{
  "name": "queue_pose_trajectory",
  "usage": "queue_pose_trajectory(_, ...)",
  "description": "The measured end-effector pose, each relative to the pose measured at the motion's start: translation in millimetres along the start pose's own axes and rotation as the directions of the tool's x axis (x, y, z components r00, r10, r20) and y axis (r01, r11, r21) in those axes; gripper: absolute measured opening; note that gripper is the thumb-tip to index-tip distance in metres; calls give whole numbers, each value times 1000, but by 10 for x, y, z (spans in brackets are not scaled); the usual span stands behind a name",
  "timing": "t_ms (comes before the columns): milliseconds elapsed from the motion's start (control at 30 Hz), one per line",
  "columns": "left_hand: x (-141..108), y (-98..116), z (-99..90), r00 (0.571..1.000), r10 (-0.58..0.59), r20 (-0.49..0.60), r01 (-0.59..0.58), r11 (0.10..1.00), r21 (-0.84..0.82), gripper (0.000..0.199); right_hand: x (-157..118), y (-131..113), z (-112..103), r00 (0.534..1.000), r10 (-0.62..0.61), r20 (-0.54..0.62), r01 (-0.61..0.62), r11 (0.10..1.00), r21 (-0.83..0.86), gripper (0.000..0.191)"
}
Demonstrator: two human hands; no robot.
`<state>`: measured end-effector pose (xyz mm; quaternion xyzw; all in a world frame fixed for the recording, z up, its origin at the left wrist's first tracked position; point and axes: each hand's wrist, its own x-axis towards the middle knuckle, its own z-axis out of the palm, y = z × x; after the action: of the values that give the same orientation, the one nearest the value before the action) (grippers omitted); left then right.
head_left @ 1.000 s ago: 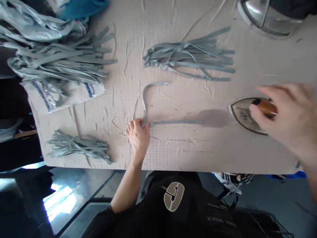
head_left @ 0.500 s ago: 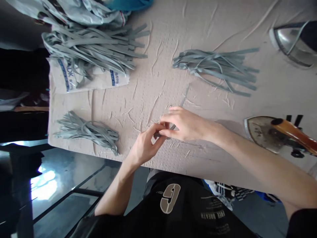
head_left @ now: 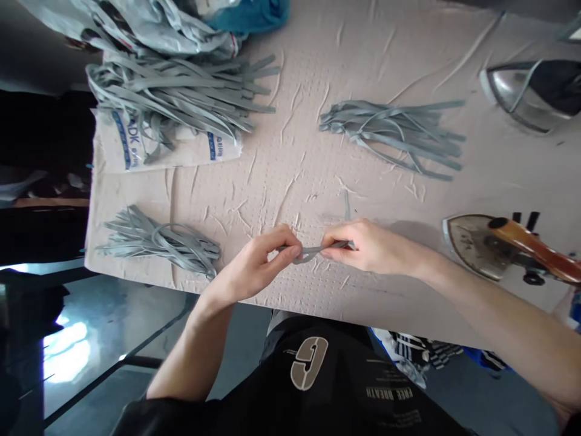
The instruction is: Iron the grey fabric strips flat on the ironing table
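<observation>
The person's left hand (head_left: 252, 265) and right hand (head_left: 372, 247) are grasping a grey fabric strip (head_left: 315, 249), their clenched fingers (head_left: 288, 239) keeping it taut around a small loop, just left of a flatiron (head_left: 476, 245), with a bundle of strips (head_left: 158, 243) lying farther left.

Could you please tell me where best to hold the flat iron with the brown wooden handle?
Grip the brown wooden handle from above, right hand coming from the right: it runs that way, raised over the worn metal base.
</observation>
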<state>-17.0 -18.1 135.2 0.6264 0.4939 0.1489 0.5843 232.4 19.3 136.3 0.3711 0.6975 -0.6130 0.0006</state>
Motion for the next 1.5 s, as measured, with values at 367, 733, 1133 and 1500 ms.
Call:
queue_pose_trajectory(367,-506,-43,-554,987,-153,-45,159,934,321,16,-1284,602,307,907,410,-95,-365,878,309,37)
queue_pose_trajectory(733,1001,-683,337,981,-18,-194,145,730,667,15,-1022,1557,201,596,188,-781,-518,833,-194,31)
queue_pose_trajectory(1133,1022,-281,1519,941,317,-119,-157,720,676,29,-1066,1868,846,667,-193,-720,-352,770,-532,48)
queue_pose_trajectory(1500,949,-733,380,986,165,-29,-82,623,778,12,-726,1684,147,797,-70,-601,-379,716,-586,30)
